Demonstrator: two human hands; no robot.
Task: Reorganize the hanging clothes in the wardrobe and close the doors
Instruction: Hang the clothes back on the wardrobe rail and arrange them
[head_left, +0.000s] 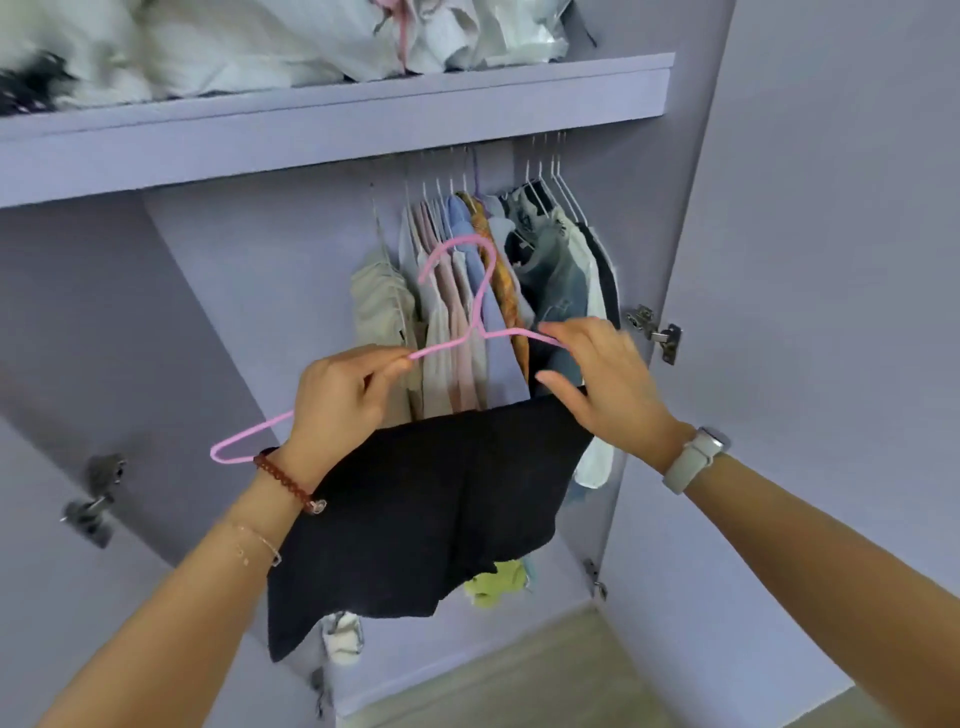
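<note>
I am looking into a lilac wardrobe interior (249, 270) whose back panel is running down behind everything. A thick lilac shelf (332, 119) is spanning the top, and crumpled white bedding (218, 47) is lying piled on it. The right door (831, 260) is standing open, with a metal hinge (657, 332) showing on its inner edge and a smaller one (595, 577) lower down. The left door (47, 519) is swinging open too, carrying its own hinge (93, 499). Pale wood-tone floor (519, 675) is showing at the bottom. Soft, even light is falling over the panels.
</note>
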